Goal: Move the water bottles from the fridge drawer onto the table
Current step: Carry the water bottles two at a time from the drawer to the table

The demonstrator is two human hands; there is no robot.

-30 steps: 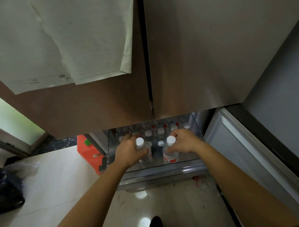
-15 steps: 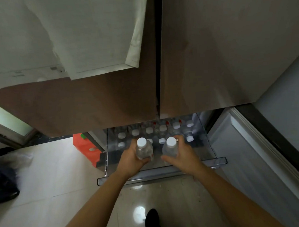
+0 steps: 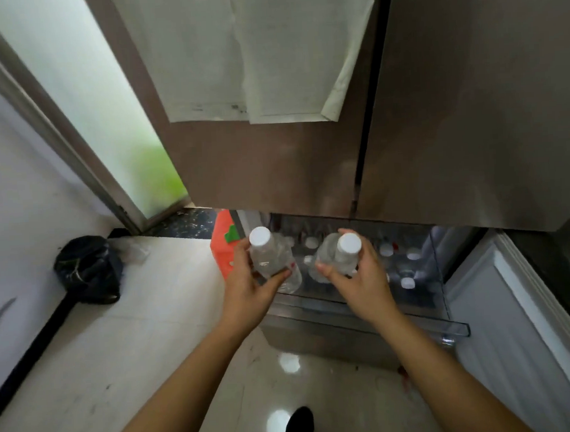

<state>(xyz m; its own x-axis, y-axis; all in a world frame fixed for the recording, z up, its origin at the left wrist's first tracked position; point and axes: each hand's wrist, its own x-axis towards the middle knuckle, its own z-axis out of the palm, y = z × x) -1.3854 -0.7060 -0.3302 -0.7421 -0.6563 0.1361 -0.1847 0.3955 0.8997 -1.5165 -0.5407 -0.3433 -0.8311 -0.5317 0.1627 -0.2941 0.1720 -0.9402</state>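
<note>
My left hand (image 3: 249, 287) grips a clear water bottle (image 3: 268, 256) with a white cap, held up above the left front of the open fridge drawer (image 3: 356, 315). My right hand (image 3: 361, 277) grips a second clear, white-capped water bottle (image 3: 339, 256) above the drawer's middle. Both bottles are lifted out of the drawer. Several more white-capped bottles (image 3: 407, 269) stand inside the drawer, partly hidden by my hands. No table is in view.
The closed upper fridge doors (image 3: 436, 127) hang over the drawer, with papers (image 3: 270, 53) stuck on the left one. An orange box (image 3: 223, 248) stands left of the drawer. A black bag (image 3: 87, 270) lies on the tiled floor by a glass door (image 3: 86, 103). A white cabinet (image 3: 517, 320) is at the right.
Both hands have lifted their bottles up out of the drawer toward me. The view has swung left, showing the glass door and more floor.
</note>
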